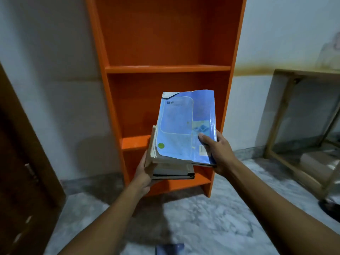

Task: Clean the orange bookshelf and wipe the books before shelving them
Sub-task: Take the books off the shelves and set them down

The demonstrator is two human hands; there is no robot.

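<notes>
both hands are holding a stack of books [173,162] in front of the orange shelf [165,69], about level with its lower boards. the left hand [144,173] is cupping the stack from the left side and underneath, fingers curling under the bottom books. the right hand [216,150] is gripping the right edge, thumb pressing on the cover of the top book [185,126], the other fingers hiding beneath. that top book is blue, with a worn, torn upper corner and a pale rounded panel on its cover; it is lying tilted, its far end rising toward the shelf. under it, greyish books are sitting slightly askew, their edges sticking out to the left and below. the shelf is standing against a white wall [55,70] on a mottled grey floor [202,218]. a brown door [22,162] is showing at the left, a wooden frame [279,115] at the right.
</notes>
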